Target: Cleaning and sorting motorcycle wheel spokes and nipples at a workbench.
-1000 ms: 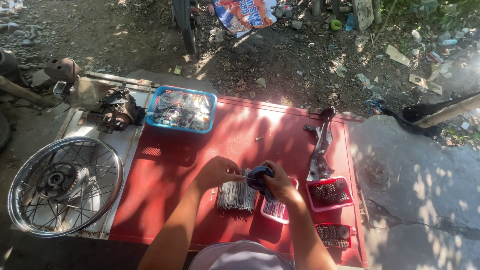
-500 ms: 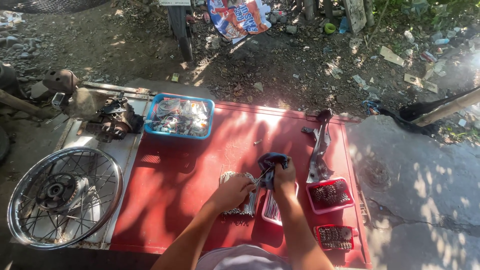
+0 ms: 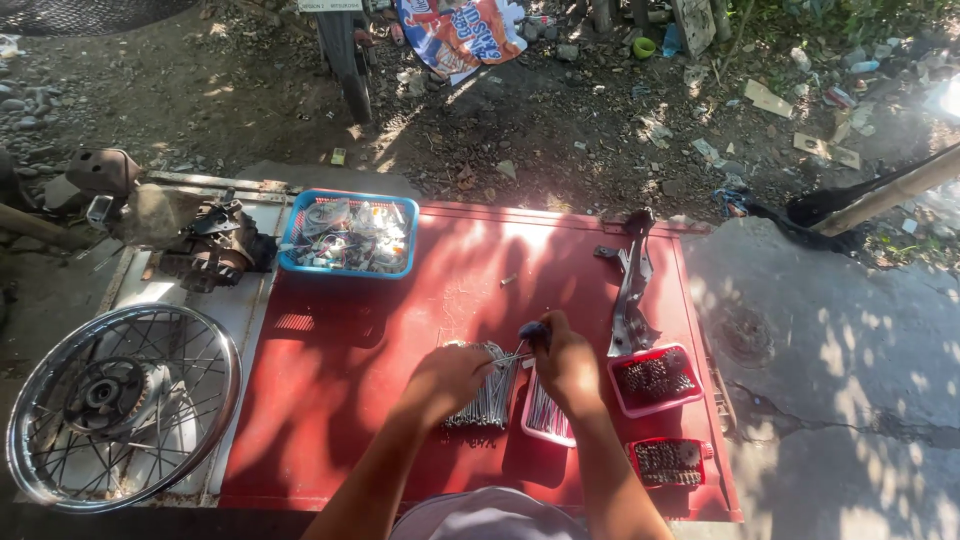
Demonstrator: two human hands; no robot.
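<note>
- Right up close, the left hand (image 3: 452, 378) rests on a bundle of loose metal spokes (image 3: 485, 398) lying on the red metal panel (image 3: 370, 370), fingers pinching the end of one spoke (image 3: 508, 358) pulled up from the pile.
- Just beside it, the right hand (image 3: 565, 368) is clenched around a dark blue rag (image 3: 533, 331), pressed against that same spoke.
- Under the right wrist sits a pink tray (image 3: 545, 415) with more spokes in it, touching the bundle's edge.
- To the right, two red trays of small dark metal parts: one (image 3: 655, 380) near the right hand, another (image 3: 668, 462) closer to the panel's near corner.
- Off to the left, a spoked wheel rim (image 3: 115, 405) lies flat on a pale board.
- Further out, a grey metal bracket (image 3: 632, 285) stretches along the panel's right side.
- At the far left corner of the panel, a blue basket (image 3: 348, 235) holds mixed small parts, with a rusty engine piece (image 3: 215, 250) just beside it.
- Beyond, dirt ground littered with scraps.
</note>
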